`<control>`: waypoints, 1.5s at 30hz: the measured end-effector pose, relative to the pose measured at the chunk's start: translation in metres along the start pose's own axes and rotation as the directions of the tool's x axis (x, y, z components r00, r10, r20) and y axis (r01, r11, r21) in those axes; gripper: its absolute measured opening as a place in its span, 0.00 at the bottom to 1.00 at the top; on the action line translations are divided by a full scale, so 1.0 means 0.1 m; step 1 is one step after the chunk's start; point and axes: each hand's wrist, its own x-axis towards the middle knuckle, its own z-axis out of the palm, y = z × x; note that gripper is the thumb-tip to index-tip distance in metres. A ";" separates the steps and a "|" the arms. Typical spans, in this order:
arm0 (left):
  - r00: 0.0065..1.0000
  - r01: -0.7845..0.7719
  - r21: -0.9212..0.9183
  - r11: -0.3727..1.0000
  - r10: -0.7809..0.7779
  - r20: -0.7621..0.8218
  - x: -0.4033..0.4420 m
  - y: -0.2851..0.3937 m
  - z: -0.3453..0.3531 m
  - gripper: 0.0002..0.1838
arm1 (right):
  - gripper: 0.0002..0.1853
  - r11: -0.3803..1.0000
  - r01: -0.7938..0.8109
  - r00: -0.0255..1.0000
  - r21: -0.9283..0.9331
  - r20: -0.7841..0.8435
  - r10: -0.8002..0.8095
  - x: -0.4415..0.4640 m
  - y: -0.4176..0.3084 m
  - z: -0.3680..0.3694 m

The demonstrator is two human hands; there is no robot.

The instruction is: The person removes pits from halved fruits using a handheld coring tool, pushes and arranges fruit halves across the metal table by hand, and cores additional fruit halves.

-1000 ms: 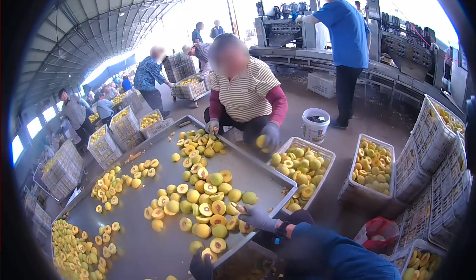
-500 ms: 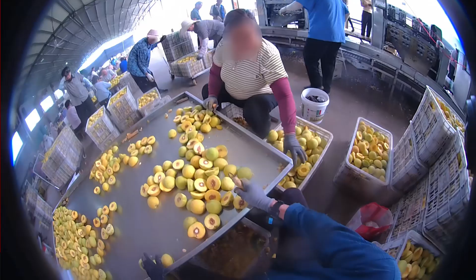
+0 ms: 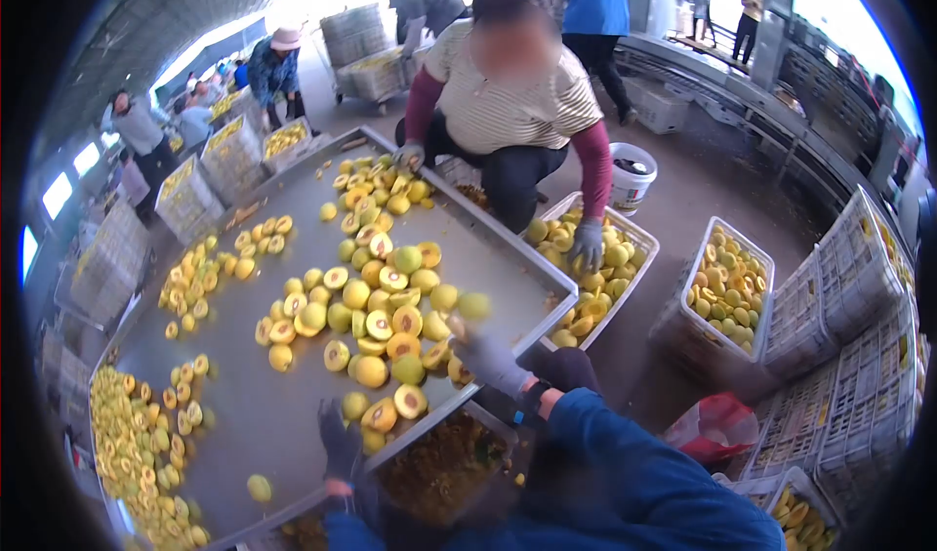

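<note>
We can make out printing on the white plastic bucket (image 3: 632,180) beyond the tray's right corner, but the letters are too small to read. The tray is a wide grey metal sorting tray with a raised rim (image 3: 239,429), and our yellow-green cut fruit (image 3: 405,344) lies heaped on its near-right part, many halves showing brown centres. A denser spread of small fruit pieces (image 3: 137,453) covers its left end.

Our left hand, in a dark grey glove (image 3: 340,439), is over the tray's near rim, fingers stretched out and unclosed just beside the heap. Our right hand, in a paler grey glove (image 3: 491,361), is at the heap's right edge by the rim; motion blur means we cannot tell whether its fingers are clamped on anything.

Half a second ago our left hand was farther left along the near rim, next to a single fruit. It has since come up to the heap, and a lone yellow-green fruit (image 3: 259,488) lies apart from it near the tray's lower edge. Our view has shifted too.

Across the tray, a co-worker in a striped shirt (image 3: 522,112) keeps one grey-gloved hand (image 3: 586,244) over a white plastic crate of fruit (image 3: 656,250) just beside the tray, as before; that hand's grip is unclear.
</note>
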 end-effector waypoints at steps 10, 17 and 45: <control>0.957 0.080 0.033 0.996 -0.068 -0.282 -0.28 0.40 -0.45 0.33 | 0.14 0.982 -0.041 0.996 0.184 -0.064 0.054 0.06 0.24 0.04; 0.738 0.675 0.321 0.664 -0.603 -0.305 -1.22 -1.23 -1.47 0.37 | 0.14 0.989 -0.031 0.998 0.147 -0.043 0.037 0.05 0.10 0.05; 0.915 0.192 -0.981 -0.024 -0.356 0.188 -0.31 1.58 -0.89 0.26 | 0.15 0.811 -0.100 0.987 0.577 -0.048 0.156 -0.29 -0.41 -0.11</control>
